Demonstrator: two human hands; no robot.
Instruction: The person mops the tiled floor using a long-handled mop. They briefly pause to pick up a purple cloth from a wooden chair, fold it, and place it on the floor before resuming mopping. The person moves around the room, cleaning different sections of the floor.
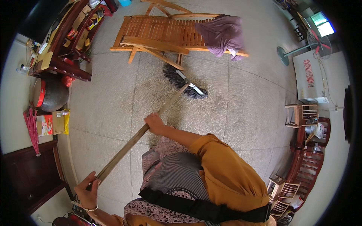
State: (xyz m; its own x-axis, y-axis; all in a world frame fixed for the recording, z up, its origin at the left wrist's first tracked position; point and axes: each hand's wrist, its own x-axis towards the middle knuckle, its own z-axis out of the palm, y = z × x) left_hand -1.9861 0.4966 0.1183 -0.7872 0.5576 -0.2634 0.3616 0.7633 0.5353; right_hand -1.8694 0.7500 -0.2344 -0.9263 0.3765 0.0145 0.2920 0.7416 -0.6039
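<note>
A flat mop with dark strands lies on the floor ahead of me, its metal clamp across the strands. Its long wooden handle slants down toward my lower left. My right hand is wrapped round the middle of that handle. Lower down, my left hand holds the handle's upper end, with some fingers fairly straight alongside it. The far edge of the mop head touches or lies just under the near side of a wooden slatted lounge chair; which of the two cannot be told.
A purple cloth drapes over the chair's right end. Dark red shelves, a round dark pot and boxes line the left wall. On the right stand a fan, a white box, small wooden chairs and a red bench.
</note>
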